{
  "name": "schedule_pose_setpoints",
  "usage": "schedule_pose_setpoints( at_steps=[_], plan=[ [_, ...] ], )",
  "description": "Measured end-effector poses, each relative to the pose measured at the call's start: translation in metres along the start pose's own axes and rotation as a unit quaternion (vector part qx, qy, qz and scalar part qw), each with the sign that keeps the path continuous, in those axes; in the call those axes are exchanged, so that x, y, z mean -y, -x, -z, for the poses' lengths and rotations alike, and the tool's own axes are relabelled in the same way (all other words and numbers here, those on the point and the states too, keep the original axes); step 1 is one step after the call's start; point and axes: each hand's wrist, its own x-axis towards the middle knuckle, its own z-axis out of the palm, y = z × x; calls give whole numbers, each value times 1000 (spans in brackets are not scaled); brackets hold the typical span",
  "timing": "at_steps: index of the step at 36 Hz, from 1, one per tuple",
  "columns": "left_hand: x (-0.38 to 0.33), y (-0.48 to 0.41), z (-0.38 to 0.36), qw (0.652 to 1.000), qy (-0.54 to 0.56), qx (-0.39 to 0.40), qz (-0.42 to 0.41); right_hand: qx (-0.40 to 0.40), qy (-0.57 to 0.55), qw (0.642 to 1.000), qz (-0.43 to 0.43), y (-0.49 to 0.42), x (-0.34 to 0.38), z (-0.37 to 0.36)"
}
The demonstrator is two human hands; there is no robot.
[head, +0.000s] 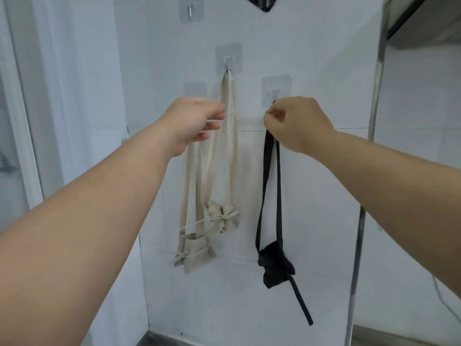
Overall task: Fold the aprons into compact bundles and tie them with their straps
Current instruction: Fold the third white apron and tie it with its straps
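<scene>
— black bundle [274, 264] first: where does it lie?
— lower right of centre, hanging against the wall [324, 71]. it is tied, with one loose tail trailing toward the lower right. its black strap [270, 171] runs long and nearly straight up to the right hand [299, 123].
— and that hand?
— fingers curled, pinching the top of the strap just under the right hook [274, 93]. i cannot tell whether the loop is over the hook.
— so the next move turns on that?
— i'd judge so. the hook sits just above and behind the fingertips, so a short lift toward the wall should seat the loop. the right hand is by far the nearer.
— the left hand [192, 121]?
— left of centre, fingers part bent. the beige strap [185, 183] of the lowest beige bundle [194, 250] runs up and vanishes behind the palm, so the hand seems to hold it, in front of the left hook [194, 88].
— anything between?
— a second beige bundle [222, 218], its strap on the middle hook [228, 64], higher up.
— containers?
— none in view, only hooks. the top hook [190, 10] is bare.
</scene>
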Motion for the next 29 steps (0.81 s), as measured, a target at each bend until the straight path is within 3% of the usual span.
schedule_pose_setpoints(
  at_steps=[7, 14, 20, 24, 29],
  plan=[
    [5, 35, -59, 999, 19, 39, 22, 11, -98, 991, -91, 50, -29, 24],
    [-14, 89, -180, 991, 77, 109, 30, 42, -76, 980, -178, 149, -110, 95],
    [-37, 169, -339, 964, 133, 220, 65, 98, 31, 955, -277, 276, -202, 202],
    [-56, 233, -451, 936, 159, 303, 79, 132, 116, 920, -350, 357, -263, 295],
    [-75, 300, -549, 900, 180, 386, 89, 100, 170, 893, -405, 427, -314, 381]
  ],
)
